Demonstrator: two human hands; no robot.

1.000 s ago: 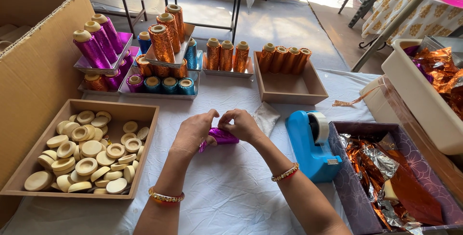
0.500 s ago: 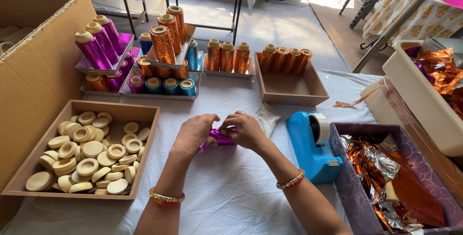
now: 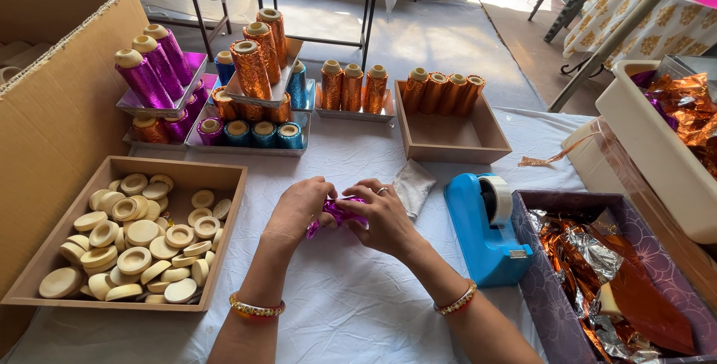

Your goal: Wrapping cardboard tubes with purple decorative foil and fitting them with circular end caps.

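White-clothed table (image 3: 358, 312) carries wooden tray (image 3: 224, 207), blue tape dispenser (image 3: 478, 233), purple box (image 3: 553, 304), stacked spool trays (image 3: 246, 144).

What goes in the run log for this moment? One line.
left hand: grip on purple foil piece | right hand: grip on it too | tape dispenser beside

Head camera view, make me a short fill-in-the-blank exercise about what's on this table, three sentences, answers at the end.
1. Both hands, left hand and right hand, hold a piece wrapped in ____ foil.
2. The tape dispenser is coloured ____.
3. The wooden tray at the person's left holds pale ____ discs.

Missing words: purple; blue; round
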